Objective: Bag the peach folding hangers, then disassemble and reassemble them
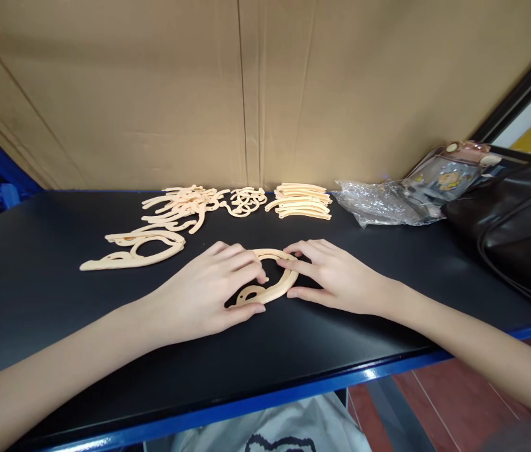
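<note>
A cream plastic folding clothes hanger (280,290), bent into a loop, lies on the black table between my two hands. My left hand (228,282) closes over its left part, with the thumb along the near edge and the fingers partly hiding the piece. At its right end, my right hand (319,273) grips the curve between thumb and fingers. Left of my hands rest similar folded hangers (159,256). Behind them is a loose heap of curved hanger arms (181,204).
Small hook-shaped pieces (246,201) and a stack of curved strips (300,201) sit along the back. Clear plastic bags (383,204) and a dark leather bag (524,226) are on the right. A cardboard wall (152,94) stands behind the blue-edged table (81,358).
</note>
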Motion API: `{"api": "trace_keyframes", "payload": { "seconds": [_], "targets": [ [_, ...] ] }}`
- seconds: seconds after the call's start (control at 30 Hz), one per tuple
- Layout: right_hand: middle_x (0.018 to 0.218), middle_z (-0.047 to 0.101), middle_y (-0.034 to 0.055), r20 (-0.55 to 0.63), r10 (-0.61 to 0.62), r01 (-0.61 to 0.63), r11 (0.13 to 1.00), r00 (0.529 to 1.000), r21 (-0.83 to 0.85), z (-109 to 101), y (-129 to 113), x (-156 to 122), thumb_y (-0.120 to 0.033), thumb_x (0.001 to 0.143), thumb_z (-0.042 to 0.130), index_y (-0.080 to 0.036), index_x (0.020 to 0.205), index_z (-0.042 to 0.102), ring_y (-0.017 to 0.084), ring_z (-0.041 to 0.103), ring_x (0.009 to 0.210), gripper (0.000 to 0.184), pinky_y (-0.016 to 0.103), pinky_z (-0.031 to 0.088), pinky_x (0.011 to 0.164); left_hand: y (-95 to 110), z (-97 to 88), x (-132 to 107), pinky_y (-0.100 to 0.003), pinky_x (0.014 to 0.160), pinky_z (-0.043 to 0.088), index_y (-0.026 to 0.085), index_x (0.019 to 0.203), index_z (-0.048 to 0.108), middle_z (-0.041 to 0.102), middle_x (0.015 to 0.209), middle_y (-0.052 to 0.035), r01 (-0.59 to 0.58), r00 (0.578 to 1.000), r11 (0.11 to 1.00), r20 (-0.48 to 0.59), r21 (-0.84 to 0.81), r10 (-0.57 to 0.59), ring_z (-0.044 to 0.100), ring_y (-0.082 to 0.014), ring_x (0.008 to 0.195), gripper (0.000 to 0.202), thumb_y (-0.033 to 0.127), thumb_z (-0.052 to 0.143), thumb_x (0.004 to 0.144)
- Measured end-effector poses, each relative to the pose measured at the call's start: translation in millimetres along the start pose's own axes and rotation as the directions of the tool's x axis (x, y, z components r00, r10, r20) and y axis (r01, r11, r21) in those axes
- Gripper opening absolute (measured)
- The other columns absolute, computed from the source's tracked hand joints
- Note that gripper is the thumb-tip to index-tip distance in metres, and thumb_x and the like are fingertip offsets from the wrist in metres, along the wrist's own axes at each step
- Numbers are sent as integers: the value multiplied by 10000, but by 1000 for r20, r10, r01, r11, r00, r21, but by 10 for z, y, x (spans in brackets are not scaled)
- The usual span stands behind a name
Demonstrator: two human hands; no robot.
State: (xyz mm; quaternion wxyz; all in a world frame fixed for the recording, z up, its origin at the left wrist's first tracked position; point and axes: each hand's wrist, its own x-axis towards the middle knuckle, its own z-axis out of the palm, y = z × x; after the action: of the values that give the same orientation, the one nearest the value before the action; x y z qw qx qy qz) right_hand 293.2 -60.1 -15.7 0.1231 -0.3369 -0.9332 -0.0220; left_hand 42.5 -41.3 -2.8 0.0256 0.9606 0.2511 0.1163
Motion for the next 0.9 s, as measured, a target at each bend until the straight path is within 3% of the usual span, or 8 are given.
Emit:
{"api": "trace_keyframes", "payload": {
  "seconds": [0.1,0.2,0.3,0.57,0.73,0.9],
  "targets": [
    [1199,580,133,2,7,-8,1000,1000,18,-4,22,-6,-428,947,490,-162,1300,544,251,558,1078,445,447,451,956,-61,32,-18,-413,942,381,208,1241,538,545,1326,-96,90,996,995,-25,42,-89,493,-293,1168,554,579,585,833],
    [1205,581,109,5,-4,4,999,1000,48,-8,43,-11,-384,950,503,-178,1266,567,230,562,1054,383,416,451,953,-146,47,-25,-427,1005,365,195,1369,444,491,1407,-101,168,984,986,59,4,-168,454,-305,1242,730,667,538,819],
    [1198,589,94,-1,-6,6,998,1000,65,-9,61,-11,-344,950,513,-188,1239,580,218,563,1043,335,397,448,947,-188,32,-17,-392,965,402,210,1336,486,565,1319,-70,191,975,981,123,-43,-185,516,-271,1160,641,636,505,858],
    [1211,582,91,7,23,-23,995,1000,95,-14,54,-18,-368,936,534,-180,1267,544,221,556,1051,381,386,439,938,-154,14,-11,-374,923,421,215,1306,510,592,1243,-57,170,981,985,104,-42,-165,542,-246,1090,530,526,538,878],
    [1220,596,89,-22,18,-15,990,1000,142,-20,69,-11,-433,905,571,-208,1348,462,239,553,1091,509,401,433,941,-126,8,-10,-374,902,433,186,1289,515,610,1202,-66,118,992,993,46,17,-119,553,-245,1055,524,437,603,838],
    [1223,601,117,-39,62,-54,984,997,171,-21,72,-14,-471,872,605,-160,1395,412,256,542,1103,638,419,424,957,-89,-24,-32,-375,900,439,148,1257,531,626,1186,-89,-1,998,992,-66,130,10,568,-248,1028,489,344,619,817]
  ]
}}
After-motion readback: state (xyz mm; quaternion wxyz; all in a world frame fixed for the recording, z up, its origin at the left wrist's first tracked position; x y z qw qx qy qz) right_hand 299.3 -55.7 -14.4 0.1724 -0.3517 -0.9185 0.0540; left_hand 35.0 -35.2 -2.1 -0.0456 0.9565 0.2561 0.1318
